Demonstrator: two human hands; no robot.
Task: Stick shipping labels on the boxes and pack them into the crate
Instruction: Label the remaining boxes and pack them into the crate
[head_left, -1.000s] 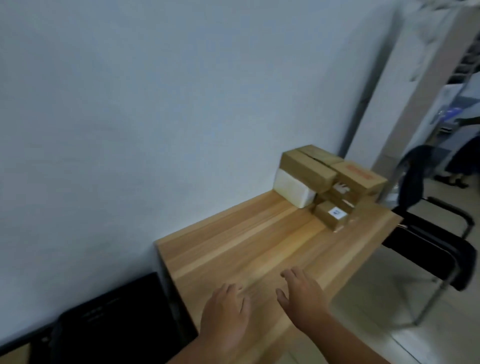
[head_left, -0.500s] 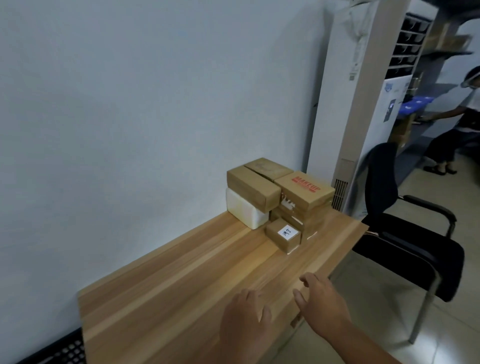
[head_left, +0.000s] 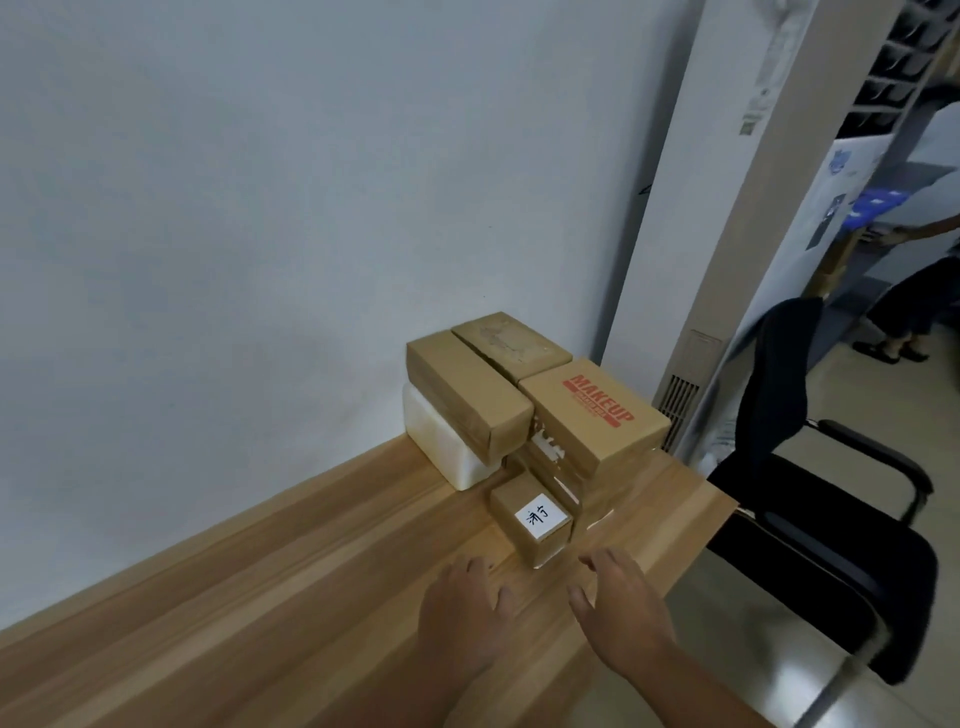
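Observation:
A small cardboard box (head_left: 530, 525) with a white handwritten label on top stands on the wooden table (head_left: 291, 587). Behind it a pile of cartons is stacked against the wall: a box printed MAKEUP (head_left: 597, 415), two plain brown boxes (head_left: 467, 395) and a white box (head_left: 441, 447) underneath. My left hand (head_left: 462, 613) and my right hand (head_left: 618, 603) hover just in front of the small box, one on each side, fingers relaxed and holding nothing. The crate is out of view.
A black office chair (head_left: 810, 499) stands close to the table's right end. A tall white air-conditioner unit (head_left: 727, 208) rises behind it. Another person's arm and legs (head_left: 904, 306) show at the far right by shelves.
The view has swung right and moved nearer the stacked boxes. Both hands have come forward from the table's middle to just short of the small labelled box. The black crate at lower left has left the view.

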